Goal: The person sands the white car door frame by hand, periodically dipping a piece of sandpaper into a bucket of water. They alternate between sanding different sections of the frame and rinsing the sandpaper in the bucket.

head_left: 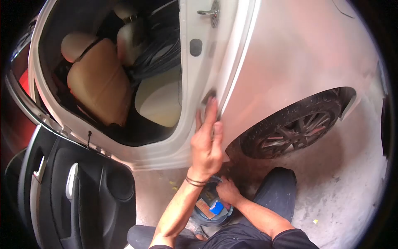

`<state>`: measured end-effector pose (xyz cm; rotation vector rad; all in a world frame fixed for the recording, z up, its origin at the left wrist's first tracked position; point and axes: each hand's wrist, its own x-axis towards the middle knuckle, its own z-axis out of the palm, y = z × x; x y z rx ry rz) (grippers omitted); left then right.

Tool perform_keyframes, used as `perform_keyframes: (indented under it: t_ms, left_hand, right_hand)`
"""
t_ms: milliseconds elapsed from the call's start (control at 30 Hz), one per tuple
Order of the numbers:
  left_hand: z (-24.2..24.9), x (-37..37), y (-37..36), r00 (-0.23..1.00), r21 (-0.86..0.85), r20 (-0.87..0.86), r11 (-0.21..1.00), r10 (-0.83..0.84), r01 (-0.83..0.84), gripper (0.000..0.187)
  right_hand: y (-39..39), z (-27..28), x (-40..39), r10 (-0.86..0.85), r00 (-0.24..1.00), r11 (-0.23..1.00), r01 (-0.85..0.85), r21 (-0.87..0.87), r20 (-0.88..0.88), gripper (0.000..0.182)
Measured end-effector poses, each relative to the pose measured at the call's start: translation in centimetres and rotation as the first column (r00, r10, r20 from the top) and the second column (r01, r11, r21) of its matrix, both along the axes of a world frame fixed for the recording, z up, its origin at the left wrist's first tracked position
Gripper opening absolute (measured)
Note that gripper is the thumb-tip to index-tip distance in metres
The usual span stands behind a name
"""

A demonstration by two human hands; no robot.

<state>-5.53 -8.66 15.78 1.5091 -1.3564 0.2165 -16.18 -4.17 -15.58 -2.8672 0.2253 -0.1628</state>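
My left hand [207, 143] is raised against the white door jamb [191, 87] of a car. Its fingertips are blurred and press at a small dark piece [210, 95], whose kind I cannot make out. A thin dark band circles that wrist. Lower down, my right hand [229, 191] is closed at the right rim of a dark bucket [209, 222] between my legs. Inside the bucket lie a blue block [216, 207] and an orange-brown block [205, 208]. The right fingertips are partly hidden.
An open car door [89, 195] with black trim stands at left. Beige seats [99, 81] and dark crumpled sheeting [163, 52] show in the cabin. To the right are the rear wheel [296, 130] and pale fender [290, 62]. A metal latch striker [213, 14] juts from the jamb.
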Motion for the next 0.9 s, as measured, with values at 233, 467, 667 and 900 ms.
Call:
perform_keyframes:
  t_ms: [233,467,667,900]
  left_hand:
    - [8.5,3.6,-1.1,0.881,-0.133,-0.466,0.991,-0.079,0.018,0.032]
    - [-0.4,9.6,-3.0,0.982,0.012,-0.188,1.0,0.002,0.0,0.033]
    - [-2.2,9.7,-4.2,0.989,-0.159,-0.106,0.98,0.107,-0.123,0.032]
    - [-0.5,9.4,-4.1,0.992,-0.085,-0.12,0.995,0.039,-0.049,0.031]
  right_hand:
    - [-0.1,-0.2,-0.2,-0.001,1.0,0.999,0.001,0.037,0.015,0.022]
    - [0.1,-1.5,0.4,-0.055,0.998,0.996,0.055,0.067,0.002,0.022]
    - [0.3,-1.4,0.2,-0.05,0.999,0.999,0.05,0.0,-0.013,0.02]
    - [0.7,-2.7,0.3,-0.082,0.996,0.989,0.084,0.123,-0.023,0.018]
